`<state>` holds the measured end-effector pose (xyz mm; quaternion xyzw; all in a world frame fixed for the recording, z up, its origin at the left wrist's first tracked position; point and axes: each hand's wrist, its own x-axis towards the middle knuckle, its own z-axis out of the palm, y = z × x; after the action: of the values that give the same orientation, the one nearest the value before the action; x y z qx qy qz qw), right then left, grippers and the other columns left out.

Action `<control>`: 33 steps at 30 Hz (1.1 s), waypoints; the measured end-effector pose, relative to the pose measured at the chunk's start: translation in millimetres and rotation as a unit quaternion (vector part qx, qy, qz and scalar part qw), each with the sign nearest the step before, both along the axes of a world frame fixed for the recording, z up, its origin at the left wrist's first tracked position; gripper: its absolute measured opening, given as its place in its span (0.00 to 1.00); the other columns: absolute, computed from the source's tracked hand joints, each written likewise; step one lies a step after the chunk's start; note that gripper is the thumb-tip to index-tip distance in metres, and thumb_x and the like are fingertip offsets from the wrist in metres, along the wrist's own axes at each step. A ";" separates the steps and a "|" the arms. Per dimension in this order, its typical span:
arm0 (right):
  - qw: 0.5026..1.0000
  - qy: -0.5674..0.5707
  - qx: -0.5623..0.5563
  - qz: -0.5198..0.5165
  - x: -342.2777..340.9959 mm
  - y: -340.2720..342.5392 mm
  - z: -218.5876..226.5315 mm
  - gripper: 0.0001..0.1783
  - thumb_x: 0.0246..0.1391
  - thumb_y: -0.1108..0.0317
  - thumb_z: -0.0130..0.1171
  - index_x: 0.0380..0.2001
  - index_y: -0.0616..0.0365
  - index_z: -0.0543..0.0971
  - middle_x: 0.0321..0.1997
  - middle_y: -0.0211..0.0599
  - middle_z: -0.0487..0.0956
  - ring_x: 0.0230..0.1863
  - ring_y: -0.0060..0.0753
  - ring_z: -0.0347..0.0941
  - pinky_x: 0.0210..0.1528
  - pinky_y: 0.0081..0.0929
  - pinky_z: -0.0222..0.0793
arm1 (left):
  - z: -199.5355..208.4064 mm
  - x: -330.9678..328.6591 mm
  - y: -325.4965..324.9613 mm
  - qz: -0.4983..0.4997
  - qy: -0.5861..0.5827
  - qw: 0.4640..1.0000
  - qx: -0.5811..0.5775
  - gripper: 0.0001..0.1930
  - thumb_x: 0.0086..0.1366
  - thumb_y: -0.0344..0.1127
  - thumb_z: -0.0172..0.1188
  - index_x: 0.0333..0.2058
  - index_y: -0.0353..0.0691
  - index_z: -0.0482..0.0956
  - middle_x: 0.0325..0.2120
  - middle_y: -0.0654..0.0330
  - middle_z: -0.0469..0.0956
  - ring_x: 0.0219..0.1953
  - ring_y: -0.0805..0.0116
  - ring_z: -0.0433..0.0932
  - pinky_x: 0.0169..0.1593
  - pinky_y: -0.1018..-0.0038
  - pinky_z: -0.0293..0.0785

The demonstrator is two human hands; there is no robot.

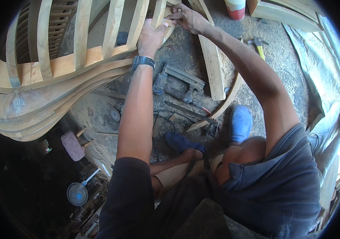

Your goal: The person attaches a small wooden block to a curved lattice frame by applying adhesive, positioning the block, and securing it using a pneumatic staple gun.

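A large curved wooden frame (64,61) with several upright slats (81,34) fills the upper left. At its right end my left hand (150,38), with a dark watch on the wrist, is closed around the wood, thumb toward the right. Close beside it, my right hand (189,19) reaches in from the right. Its fingers are bent and pinched together at the wooden end piece; whatever they hold is too small or hidden to make out. A pale wooden plank (213,67) slants down below my right hand.
On the dusty floor lie a metal clamp (184,76), a long dark metal bar (188,111), a curved wooden strip (233,93) and a yellow-handled hammer (260,49). A white and red container (235,10) stands at the top. Lower left are a pinkish stool (73,146) and fan (77,194).
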<state>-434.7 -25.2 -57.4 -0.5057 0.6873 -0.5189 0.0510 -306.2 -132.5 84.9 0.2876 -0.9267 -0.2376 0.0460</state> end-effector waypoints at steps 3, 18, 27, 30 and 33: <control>0.999 -0.014 0.024 0.017 0.6 3.0 9.1 0.18 0.62 0.65 0.61 0.56 0.44 0.81 0.53 0.38 0.68 0.52 0.43 0.73 0.57 0.37 0.72 | -0.4 1.8 -1.2 0.015 0.005 1.000 0.001 0.22 0.60 0.48 0.68 0.44 0.35 0.82 0.37 0.49 0.85 0.41 0.54 0.84 0.48 0.63 0.76; 0.995 0.022 -0.092 0.024 -22.9 2.3 3.7 0.17 0.48 0.75 0.58 0.44 0.61 0.81 0.42 0.43 0.76 0.48 0.47 0.75 0.51 0.34 0.71 | 7.2 3.2 8.1 0.016 0.007 1.000 -0.016 0.23 0.60 0.46 0.67 0.47 0.33 0.80 0.40 0.46 0.84 0.44 0.51 0.83 0.51 0.62 0.75; 0.989 -0.097 0.110 -0.004 37.5 13.2 44.6 0.32 0.64 0.42 0.54 0.68 0.37 0.70 0.42 0.48 0.85 0.46 0.54 0.82 0.53 0.45 0.74 | 5.8 8.5 -1.5 0.004 0.004 0.999 -0.033 0.23 0.61 0.46 0.67 0.46 0.32 0.80 0.38 0.45 0.84 0.43 0.49 0.84 0.49 0.60 0.77; 0.983 -0.128 0.127 -0.038 39.8 17.8 26.9 0.32 0.64 0.41 0.54 0.67 0.40 0.71 0.40 0.46 0.86 0.47 0.55 0.81 0.52 0.46 0.74 | 5.3 1.4 7.7 0.003 -0.002 1.000 -0.029 0.24 0.61 0.47 0.66 0.46 0.31 0.80 0.38 0.44 0.84 0.43 0.48 0.84 0.49 0.60 0.77; 0.993 -0.091 0.069 -0.028 34.2 11.3 27.8 0.32 0.65 0.39 0.52 0.66 0.41 0.72 0.38 0.47 0.85 0.44 0.56 0.80 0.50 0.48 0.74 | 5.4 2.6 0.5 0.005 -0.011 0.999 -0.050 0.24 0.61 0.47 0.66 0.46 0.31 0.80 0.38 0.43 0.84 0.43 0.46 0.83 0.49 0.59 0.77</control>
<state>-400.5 -13.9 -29.6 -0.4322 0.7283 -0.5149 0.1333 -303.6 -131.9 90.3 0.2922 -0.9363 -0.1879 0.0512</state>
